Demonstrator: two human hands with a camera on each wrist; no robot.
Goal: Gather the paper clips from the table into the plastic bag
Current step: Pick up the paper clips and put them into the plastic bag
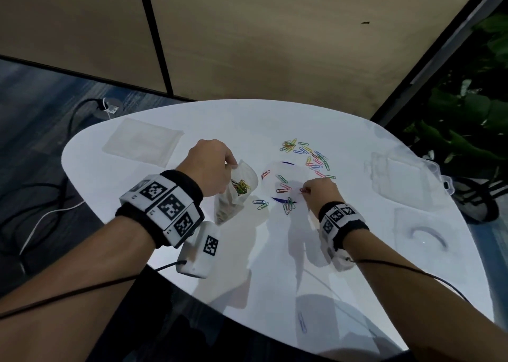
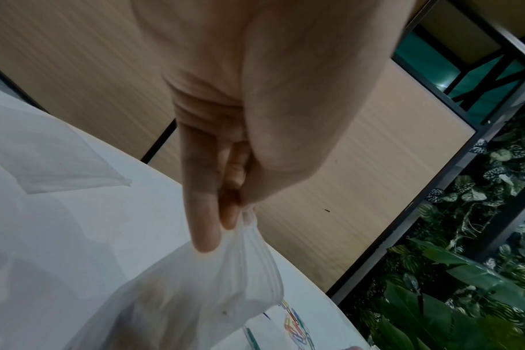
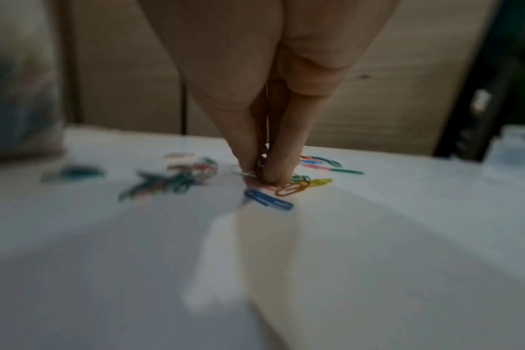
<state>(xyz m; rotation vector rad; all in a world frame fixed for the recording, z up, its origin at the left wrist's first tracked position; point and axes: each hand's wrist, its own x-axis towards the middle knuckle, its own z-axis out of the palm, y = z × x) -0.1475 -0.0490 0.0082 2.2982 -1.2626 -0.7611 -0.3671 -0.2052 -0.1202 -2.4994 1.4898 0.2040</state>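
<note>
Clear plastic bag (image 1: 238,189) hangs pinched at its rim by the left hand (image 1: 211,166), mouth up for loading; the right hand (image 1: 323,191) pinches a red wire paper clip (image 1: 303,190) off the white tabletop (image 1: 247,251).

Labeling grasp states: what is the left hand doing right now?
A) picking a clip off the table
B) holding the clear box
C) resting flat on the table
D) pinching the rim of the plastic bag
D: the left hand pinches the plastic bag at its rim, holding the mouth open.
</note>
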